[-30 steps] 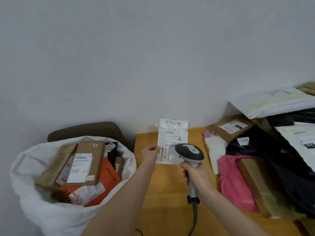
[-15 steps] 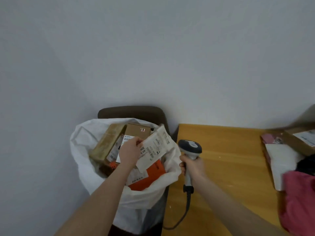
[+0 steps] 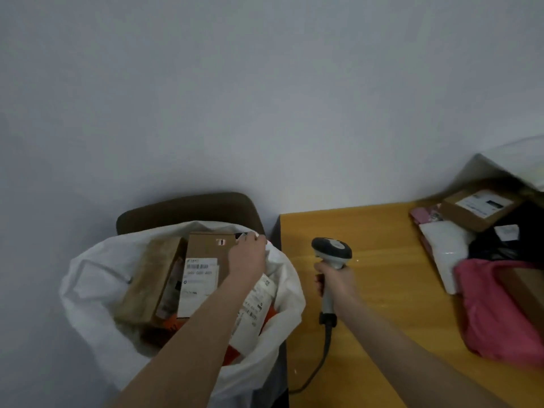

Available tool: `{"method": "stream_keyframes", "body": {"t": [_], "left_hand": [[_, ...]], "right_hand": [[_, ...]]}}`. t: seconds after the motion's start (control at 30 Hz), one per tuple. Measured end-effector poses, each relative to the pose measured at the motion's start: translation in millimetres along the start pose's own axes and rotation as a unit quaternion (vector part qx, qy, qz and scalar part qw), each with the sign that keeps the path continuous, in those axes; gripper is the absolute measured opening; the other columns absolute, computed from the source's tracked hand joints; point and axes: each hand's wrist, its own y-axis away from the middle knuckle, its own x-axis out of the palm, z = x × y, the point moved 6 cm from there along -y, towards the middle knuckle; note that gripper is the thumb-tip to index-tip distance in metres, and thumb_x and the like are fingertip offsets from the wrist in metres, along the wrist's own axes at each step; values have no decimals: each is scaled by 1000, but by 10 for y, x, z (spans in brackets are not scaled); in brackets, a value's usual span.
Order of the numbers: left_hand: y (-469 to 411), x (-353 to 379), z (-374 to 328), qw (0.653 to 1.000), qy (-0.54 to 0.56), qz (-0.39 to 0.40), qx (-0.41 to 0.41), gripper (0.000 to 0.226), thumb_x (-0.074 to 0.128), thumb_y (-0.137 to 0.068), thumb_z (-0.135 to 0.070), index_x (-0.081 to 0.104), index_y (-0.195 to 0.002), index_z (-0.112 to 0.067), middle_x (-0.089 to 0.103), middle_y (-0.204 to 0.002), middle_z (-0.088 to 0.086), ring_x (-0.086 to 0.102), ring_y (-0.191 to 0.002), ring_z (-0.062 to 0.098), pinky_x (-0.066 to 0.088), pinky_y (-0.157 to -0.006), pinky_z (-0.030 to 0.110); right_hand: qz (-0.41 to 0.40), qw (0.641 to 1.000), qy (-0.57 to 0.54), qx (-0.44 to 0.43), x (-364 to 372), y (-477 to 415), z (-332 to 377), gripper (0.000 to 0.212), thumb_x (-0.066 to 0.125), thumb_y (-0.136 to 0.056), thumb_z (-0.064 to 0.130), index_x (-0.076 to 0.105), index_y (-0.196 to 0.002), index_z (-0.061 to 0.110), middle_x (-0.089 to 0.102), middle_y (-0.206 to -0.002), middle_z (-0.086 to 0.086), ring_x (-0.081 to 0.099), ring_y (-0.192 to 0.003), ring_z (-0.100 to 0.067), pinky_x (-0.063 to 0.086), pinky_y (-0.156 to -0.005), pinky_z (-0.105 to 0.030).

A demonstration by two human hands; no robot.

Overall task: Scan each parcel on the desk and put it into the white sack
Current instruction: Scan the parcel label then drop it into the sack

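Note:
The white sack stands open left of the wooden desk, full of cardboard boxes. A small white labelled parcel lies inside it on an orange packet, partly under my forearm. My left hand hovers over the sack with its fingers relaxed near the far rim, holding nothing. My right hand grips the handle of the grey barcode scanner, upright above the desk's left part.
More parcels crowd the desk's right end: a pink bag, a white bag, a black bag and a labelled cardboard box. A brown chair back rises behind the sack. The scanner cable trails off the desk edge.
My left hand carried the small white parcel from in front of the scanner over to the sack and let it go there. The view swung left, then partly back.

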Motion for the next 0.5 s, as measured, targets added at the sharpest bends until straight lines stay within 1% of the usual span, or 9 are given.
{"method": "stream_keyframes", "body": {"t": [0.03,0.07,0.1,0.17,0.27,0.37,0.47,0.5], "left_hand": [[-22,72,-342,992,-11,-46,113,22,54,-93,-20,53,-116,-18,52,-124,5,55,-103,18,47,-83,31],[74,98,-652,975,28,-41,216,27,51,-94,-17,51,-122,-20,51,-124,4,53,-109,21,48,-84,34],[161,41,-912,960,62,-36,271,30,49,-95,-15,51,-125,-21,50,-125,3,52,-112,22,48,-84,35],[243,-62,-1322,946,129,-26,297,31,49,-96,-16,51,-127,-21,49,-128,2,52,-114,21,46,-86,35],[499,-73,-1998,917,198,42,345,34,53,-94,-20,52,-128,-18,51,-130,3,51,-118,21,44,-95,34],[871,-118,-2617,891,217,73,391,37,55,-92,-20,53,-129,-18,54,-131,5,51,-121,21,40,-99,32],[1236,-113,-3146,871,233,114,416,35,56,-92,-20,55,-127,-18,56,-131,4,53,-120,19,42,-100,31],[1351,-125,-3294,867,234,126,422,34,56,-91,-20,56,-125,-18,57,-130,3,53,-119,19,42,-99,30]], "right_hand": [[-12,1000,-15,-6,-102,16,57,18,62,-85,4,58,-67,2,55,-56,-11,47,-51,-23,41,-57,-35],[-29,999,-30,-13,-229,33,115,18,62,-86,4,58,-69,2,55,-57,-12,47,-49,-22,40,-55,-34],[-47,998,-41,-20,-377,54,175,19,62,-88,5,58,-70,2,54,-57,-12,46,-48,-22,39,-54,-34],[-87,994,-56,-29,-725,105,273,22,62,-90,8,57,-70,3,54,-57,-11,46,-48,-21,39,-53,-33],[-163,982,-82,-37,-1355,222,349,17,62,-89,10,58,-74,2,55,-59,-11,48,-49,-20,41,-51,-31],[-238,966,-90,-45,-2013,311,360,20,63,-88,10,60,-71,1,56,-56,-10,49,-47,-20,43,-51,-31],[-287,953,-88,-37,-2601,354,341,26,64,-87,16,57,-66,2,55,-51,-8,48,-43,-18,42,-46,-25],[-300,949,-89,-35,-2786,356,339,28,65,-85,18,55,-63,4,54,-50,-7,47,-43,-20,41,-46,-25]]}}
